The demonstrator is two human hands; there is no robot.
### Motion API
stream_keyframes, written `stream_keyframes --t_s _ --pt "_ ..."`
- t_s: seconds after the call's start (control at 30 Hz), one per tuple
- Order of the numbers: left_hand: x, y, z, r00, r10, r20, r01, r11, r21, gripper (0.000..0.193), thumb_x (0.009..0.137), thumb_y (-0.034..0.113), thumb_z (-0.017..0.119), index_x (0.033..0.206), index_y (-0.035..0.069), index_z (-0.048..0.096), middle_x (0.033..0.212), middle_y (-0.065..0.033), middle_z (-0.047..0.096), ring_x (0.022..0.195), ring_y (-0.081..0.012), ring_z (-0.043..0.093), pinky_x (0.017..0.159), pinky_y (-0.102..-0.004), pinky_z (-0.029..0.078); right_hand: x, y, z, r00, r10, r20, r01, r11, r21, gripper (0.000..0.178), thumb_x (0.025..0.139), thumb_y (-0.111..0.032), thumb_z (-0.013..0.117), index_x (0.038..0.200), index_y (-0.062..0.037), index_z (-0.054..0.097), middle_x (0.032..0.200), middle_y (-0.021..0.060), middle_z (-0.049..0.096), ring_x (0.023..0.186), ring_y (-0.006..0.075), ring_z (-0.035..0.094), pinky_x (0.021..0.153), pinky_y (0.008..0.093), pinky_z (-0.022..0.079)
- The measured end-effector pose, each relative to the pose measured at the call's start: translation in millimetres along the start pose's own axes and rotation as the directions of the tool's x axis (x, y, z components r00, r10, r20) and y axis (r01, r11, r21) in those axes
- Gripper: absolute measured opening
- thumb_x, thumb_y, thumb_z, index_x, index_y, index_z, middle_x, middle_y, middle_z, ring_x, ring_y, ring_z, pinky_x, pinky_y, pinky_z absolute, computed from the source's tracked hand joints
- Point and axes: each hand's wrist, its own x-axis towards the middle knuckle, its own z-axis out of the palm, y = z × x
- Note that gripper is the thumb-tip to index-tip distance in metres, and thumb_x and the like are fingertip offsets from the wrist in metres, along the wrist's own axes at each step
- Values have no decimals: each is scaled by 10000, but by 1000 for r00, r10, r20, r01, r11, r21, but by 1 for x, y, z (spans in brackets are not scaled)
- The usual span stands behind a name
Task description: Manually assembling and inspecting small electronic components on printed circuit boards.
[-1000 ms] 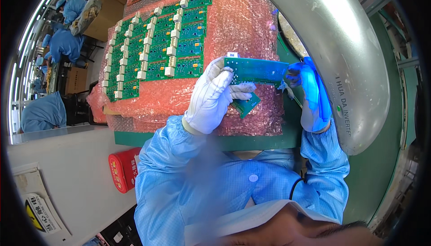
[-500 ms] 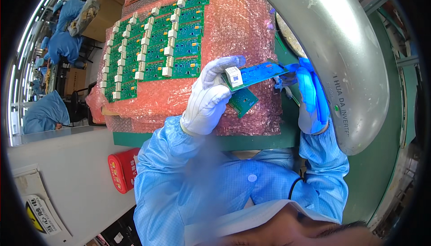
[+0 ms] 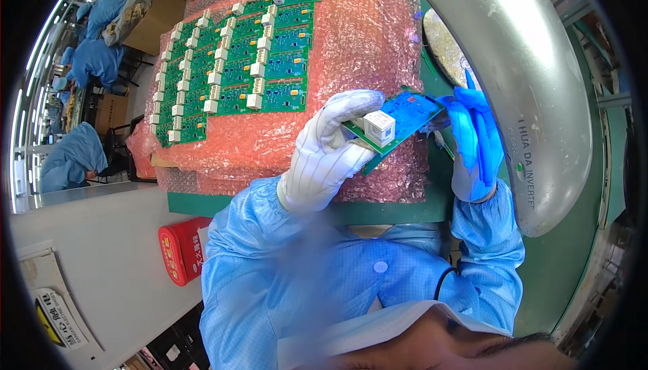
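Note:
My gloved left hand [image 3: 327, 151] grips the near left end of a green circuit board [image 3: 413, 115], thumb below and fingers above. A white block connector [image 3: 379, 129] stands on that end of the board, which is tilted and lit blue. At the board's far right end is my gloved right hand [image 3: 474, 144], its fingertips touching or close to the edge. Closed within it is a slim pointed stick-like tool [image 3: 469, 80], its tip pointing up and away; the exact kind is unclear. Part of another green board [image 3: 378, 162] shows beneath the held one.
Rows of green boards [image 3: 283, 66] with white connectors lie on pink bubble wrap [image 3: 351, 33] over a green table. A large silver lamp housing [image 3: 540, 100] arches over the right side. Behind it sits a round pale disc [image 3: 444, 46]. A red tin [image 3: 181, 252] is at lower left.
The held board has turned and tilted so more of its top face and connector show. It now covers more of the board beneath. The tool in my right hand now points upward.

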Motion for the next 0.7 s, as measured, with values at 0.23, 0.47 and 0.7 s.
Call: stream_keyframes --t_s 0.23,0.47,0.7 --pt "0 7 8 994 -49 -101 48 999 -13 536 800 -42 676 1291 21 468 1253 -129 558 1146 -213 569 973 -354 492 8 -15 -5 978 -78 191 186 731 -656 366 1022 -251 449 1286 -4 505 1079 156 623 955 244 649 760 338 541" --pt "3 8 12 983 -97 -154 130 967 221 511 798 -28 668 1270 15 476 1192 -107 570 1092 -184 591 927 -314 502 -13 -14 -3 981 144 -129 -114 970 214 368 992 -345 474 1160 -33 575 959 132 613 823 248 617 637 330 473" --pt "3 8 15 985 -125 -123 148 969 200 478 801 -4 683 1237 15 488 1179 -104 570 1076 -178 596 922 -315 506 -1 -4 -13 825 -461 326 421 887 190 226 998 -193 507 1004 25 567 899 182 577 771 277 606 699 363 545"
